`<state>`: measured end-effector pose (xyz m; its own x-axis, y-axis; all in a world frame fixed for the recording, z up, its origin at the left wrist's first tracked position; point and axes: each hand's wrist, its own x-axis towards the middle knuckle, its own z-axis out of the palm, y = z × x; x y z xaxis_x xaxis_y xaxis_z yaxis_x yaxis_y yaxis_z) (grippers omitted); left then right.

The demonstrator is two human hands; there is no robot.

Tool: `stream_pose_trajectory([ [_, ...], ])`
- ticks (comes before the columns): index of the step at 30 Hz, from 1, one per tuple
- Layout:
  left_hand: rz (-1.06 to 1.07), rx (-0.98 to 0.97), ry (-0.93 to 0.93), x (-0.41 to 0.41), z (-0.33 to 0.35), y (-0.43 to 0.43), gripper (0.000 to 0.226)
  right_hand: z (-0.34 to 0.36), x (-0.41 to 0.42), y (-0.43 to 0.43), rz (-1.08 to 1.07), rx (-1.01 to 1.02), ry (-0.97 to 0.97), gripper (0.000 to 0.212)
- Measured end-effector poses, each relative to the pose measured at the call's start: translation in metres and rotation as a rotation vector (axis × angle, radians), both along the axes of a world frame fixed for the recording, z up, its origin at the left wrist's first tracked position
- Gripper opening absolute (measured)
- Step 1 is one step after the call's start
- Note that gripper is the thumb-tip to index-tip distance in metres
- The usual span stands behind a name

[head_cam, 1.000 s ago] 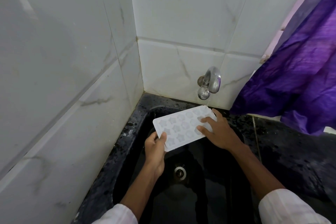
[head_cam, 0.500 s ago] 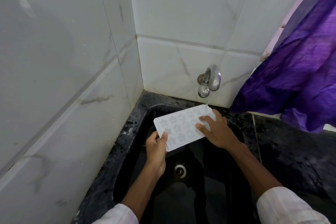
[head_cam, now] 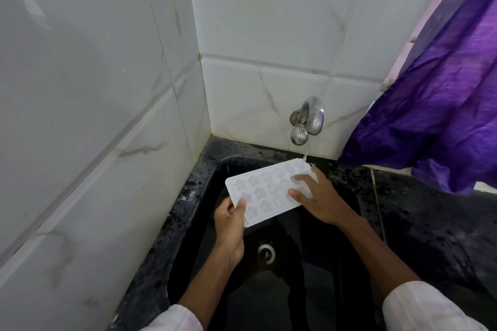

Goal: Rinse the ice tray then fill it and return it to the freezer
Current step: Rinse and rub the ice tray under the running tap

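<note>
I am holding the ice tray (head_cam: 265,191) over the black sink (head_cam: 212,169), just below and to the left of the tap (head_cam: 309,118). Its long axis is running from the corner nearest me up and rightwards to the far corner, which is sitting right under the tap's thin stream (head_cam: 305,154), so only that 1 corner is catching water. The star cavities are facing up.

My left hand (head_cam: 231,226) is the one farther from the tap. It is pinching the near corner, thumb on top and fingers curled underneath. My right hand (head_cam: 320,201) is the one nearer the tap, its fingers spread fairly straight and pressing on the tray's top face at the far end.

I am judging that the rest of the tray needs sliding along its own length, towards the tap.
</note>
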<state>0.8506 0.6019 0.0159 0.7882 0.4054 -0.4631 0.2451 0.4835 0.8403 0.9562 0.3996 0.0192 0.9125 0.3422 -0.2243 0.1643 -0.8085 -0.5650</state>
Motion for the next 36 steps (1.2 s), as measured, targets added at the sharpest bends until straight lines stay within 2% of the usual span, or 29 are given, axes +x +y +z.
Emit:
stream_pose_trajectory([
  [3,0.036,-0.041,0.017,0.003,0.002,0.001,0.014,-0.002,0.002,-0.006,0.012,0.080,-0.050,0.050],
  [7,0.101,-0.118,0.033,0.008,0.006,-0.001,0.014,0.000,0.002,-0.006,0.025,0.064,-0.085,0.043],
  [11,0.125,-0.160,0.037,0.012,0.009,-0.004,0.022,0.004,0.001,-0.004,0.013,-0.009,-0.066,0.054],
  [23,0.101,-0.144,0.010,0.015,0.011,-0.009,0.021,0.011,0.007,0.005,-0.041,-0.123,-0.183,0.052],
  [31,0.093,-0.106,0.018,0.012,0.007,-0.010,0.014,0.007,0.004,0.000,-0.042,-0.126,-0.189,0.045],
  [36,0.112,-0.124,0.016,0.010,0.006,-0.016,0.014,0.003,0.002,0.003,-0.065,-0.156,-0.231,0.050],
])
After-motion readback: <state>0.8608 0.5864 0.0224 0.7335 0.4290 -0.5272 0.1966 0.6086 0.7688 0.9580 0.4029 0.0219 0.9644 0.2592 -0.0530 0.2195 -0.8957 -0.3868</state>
